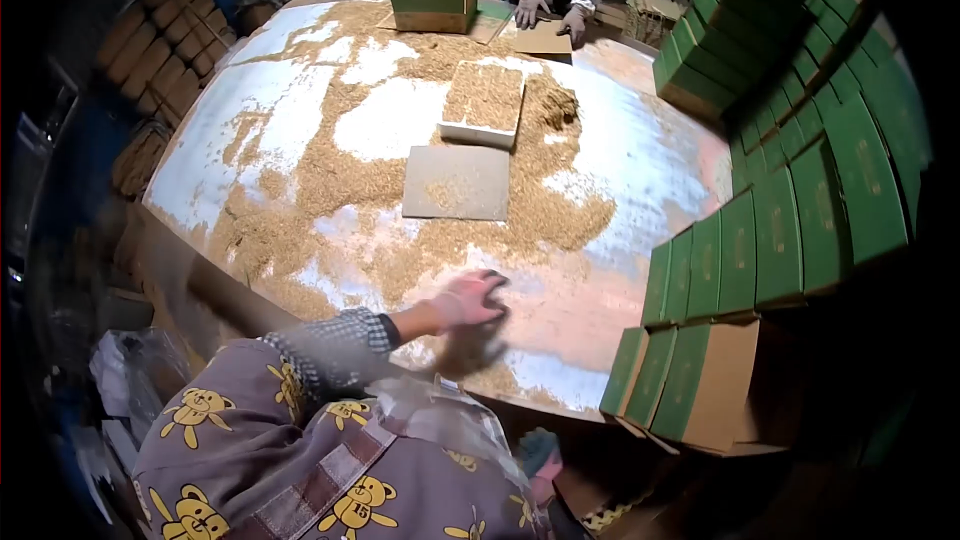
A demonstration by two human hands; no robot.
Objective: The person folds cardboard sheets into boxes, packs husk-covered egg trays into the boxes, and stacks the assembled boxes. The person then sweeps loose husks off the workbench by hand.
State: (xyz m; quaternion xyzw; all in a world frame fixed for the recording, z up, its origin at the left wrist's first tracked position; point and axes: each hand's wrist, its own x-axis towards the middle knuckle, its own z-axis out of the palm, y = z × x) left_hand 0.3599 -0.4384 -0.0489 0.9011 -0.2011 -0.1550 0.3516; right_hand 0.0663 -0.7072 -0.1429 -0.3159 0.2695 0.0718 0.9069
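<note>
My left hand (pixel 470 301), in a pink glove with dark fingertips, is over the near part of the table, its fingers slightly bent and apart with nothing between them. Beyond it a flat grey board (pixel 456 183) carries a few crumbs. A white tray (pixel 478 132) filled with brown loose material stands just behind the board. My right hand (pixel 541 462), in a pink and teal glove, is low beside my body, below the table edge; its fingers are too unclear to read.
Brown flakes (pixel 340 155) are spread across the table (pixel 600 315). Green boxes (pixel 777 230) are stacked along the right. At the far side, an open green and brown box (pixel 433 2) stands near a person whose gloved hands (pixel 572 26) touch a cardboard piece (pixel 543 39).
</note>
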